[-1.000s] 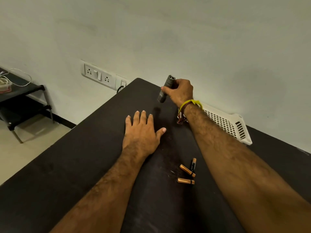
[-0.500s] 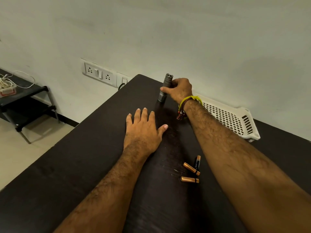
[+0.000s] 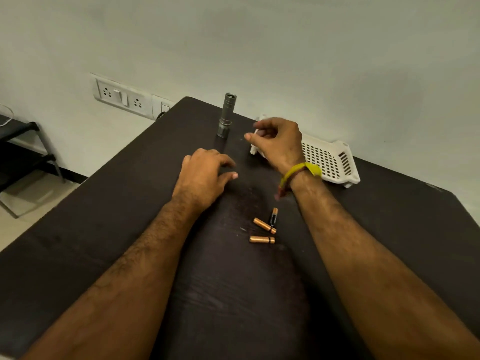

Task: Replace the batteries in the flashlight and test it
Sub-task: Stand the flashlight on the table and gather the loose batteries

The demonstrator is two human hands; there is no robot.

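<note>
A slim grey metal flashlight (image 3: 226,115) was seen standing upright on its end near the far edge of a dark wooden table (image 3: 109,203), close to the wall. Its body was ribbed in bands, with a wider collar low down and a slightly flared head at the top; the lens end pointed upward. Nothing was touching it.

The right hand (image 3: 278,141) was held just to the right of the flashlight and apart from it, raised above the table, its fingers loosely curled and nothing gripped in them. A yellow band (image 3: 304,171) was worn at that wrist. The left hand (image 3: 205,175) was placed nearer the viewer, in front of the flashlight, with relaxed, slightly bent fingers and nothing held; whether it rested on the table could not be told.

Three small copper-and-black batteries (image 3: 265,226) were lying loose on the table between the forearms, two of them touching at one end and the third just below.

A white perforated plastic tray (image 3: 327,159) was set behind the right hand against the wall.
</note>
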